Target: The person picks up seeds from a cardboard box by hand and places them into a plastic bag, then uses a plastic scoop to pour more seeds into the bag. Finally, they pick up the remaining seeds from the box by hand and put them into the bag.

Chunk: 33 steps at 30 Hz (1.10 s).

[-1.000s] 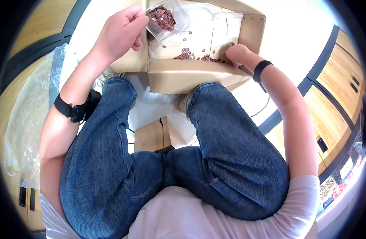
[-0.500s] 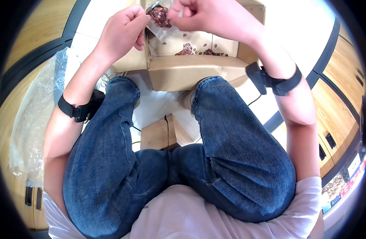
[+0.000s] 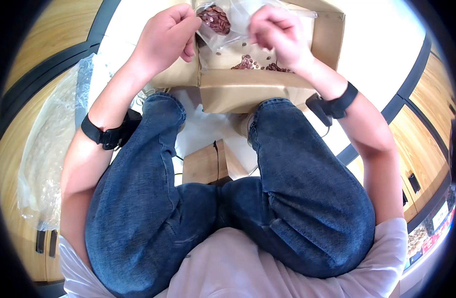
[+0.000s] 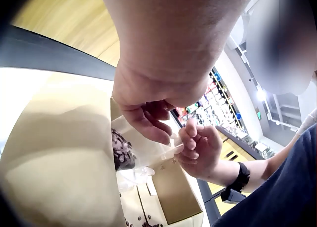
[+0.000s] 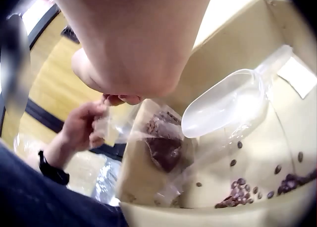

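Note:
At the box's left side, my left hand has curled fingers and pinches the edge of a clear plastic bag of dark red-brown beans. My right hand hovers over the box, right of the bag, its fingers bent. In the right wrist view its fingertips are close to the bag's mouth, near my left hand; whether they hold anything cannot be seen. Loose beans lie on the box floor. Inside the box lies a clear scoop.
The open cardboard box stands beyond my knees. A smaller brown box is on the floor between my legs. Clear plastic wrap lies to the left, beside wooden cabinets. Shelves with goods appear in the left wrist view.
My right hand rose from the loose beans on the box floor to the bag beside my left hand, then moved back a little to the right. My left hand stayed at the bag.

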Tool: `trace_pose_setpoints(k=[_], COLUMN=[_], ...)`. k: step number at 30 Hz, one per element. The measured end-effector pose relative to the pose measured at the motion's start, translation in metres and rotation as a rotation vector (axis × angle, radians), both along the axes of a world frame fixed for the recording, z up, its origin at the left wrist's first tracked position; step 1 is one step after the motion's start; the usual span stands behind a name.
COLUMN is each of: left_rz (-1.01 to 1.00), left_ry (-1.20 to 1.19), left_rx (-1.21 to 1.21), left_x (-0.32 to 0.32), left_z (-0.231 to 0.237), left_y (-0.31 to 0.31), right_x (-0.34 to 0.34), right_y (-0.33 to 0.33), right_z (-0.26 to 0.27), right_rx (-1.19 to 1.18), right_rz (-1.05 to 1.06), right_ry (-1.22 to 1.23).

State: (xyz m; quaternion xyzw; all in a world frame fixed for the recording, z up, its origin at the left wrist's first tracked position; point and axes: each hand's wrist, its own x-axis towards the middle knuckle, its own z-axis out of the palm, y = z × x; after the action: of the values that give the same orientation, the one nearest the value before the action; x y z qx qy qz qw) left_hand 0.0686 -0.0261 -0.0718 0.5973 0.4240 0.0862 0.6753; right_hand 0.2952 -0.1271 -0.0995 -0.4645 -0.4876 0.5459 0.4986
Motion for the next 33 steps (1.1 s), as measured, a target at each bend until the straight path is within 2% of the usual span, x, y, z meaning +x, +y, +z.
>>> trace_pose_setpoints(k=[2, 3, 6, 7, 8, 10, 13, 14, 16, 17, 19, 24, 26, 33], left_rz=[0.014, 0.013, 0.023, 0.028, 0.029, 0.028, 0.052, 0.043, 0.024, 0.011, 0.053, 0.041, 0.039, 0.040], left_ry=[-0.022, -0.002, 0.007, -0.007, -0.006, -0.004, -0.016, -0.016, 0.000, -0.003, -0.026, -0.001, -0.005, 0.005], left_rx=[-0.008, -0.010, -0.029, -0.045, -0.048, -0.050, -0.090, -0.092, -0.059, -0.061, -0.098, -0.076, -0.068, -0.072], left_x=[-0.002, -0.003, -0.003, -0.003, -0.002, -0.002, 0.001, 0.001, 0.002, 0.002, 0.003, 0.004, 0.004, 0.006], left_z=[0.001, 0.002, 0.003, 0.003, 0.004, 0.004, 0.006, 0.006, 0.004, 0.003, 0.002, 0.007, 0.006, 0.008], left_y=[0.003, 0.004, 0.006, 0.006, 0.007, 0.008, 0.008, 0.008, 0.007, 0.008, 0.007, 0.006, 0.006, 0.007], right_x=[0.017, 0.022, 0.030, 0.029, 0.021, 0.001, -0.015, -0.019, -0.023, -0.025, -0.032, -0.039, -0.038, -0.042], right_y=[-0.002, -0.008, -0.024, -0.025, -0.026, -0.026, -0.011, -0.004, 0.004, 0.006, 0.005, 0.010, 0.011, 0.015], right_z=[-0.003, -0.003, -0.030, -0.044, -0.055, -0.075, -0.094, -0.095, -0.099, -0.106, -0.122, -0.141, -0.136, -0.115], right_rx=[0.004, 0.021, 0.024, -0.052, -0.054, -0.204, -0.232, -0.237, -0.106, -0.115, 0.035, -0.056, -0.083, -0.158], right_rz=[-0.026, -0.010, 0.324, 0.488, 0.490, 0.458, 0.477, 0.470, 0.594, 0.583, 0.561, 0.534, 0.511, 0.634], right_ry=[0.068, -0.054, -0.447, -0.572, -0.570, -0.795, -0.927, -0.926, -1.051, -1.053, -1.064, -1.072, -1.075, -1.089])
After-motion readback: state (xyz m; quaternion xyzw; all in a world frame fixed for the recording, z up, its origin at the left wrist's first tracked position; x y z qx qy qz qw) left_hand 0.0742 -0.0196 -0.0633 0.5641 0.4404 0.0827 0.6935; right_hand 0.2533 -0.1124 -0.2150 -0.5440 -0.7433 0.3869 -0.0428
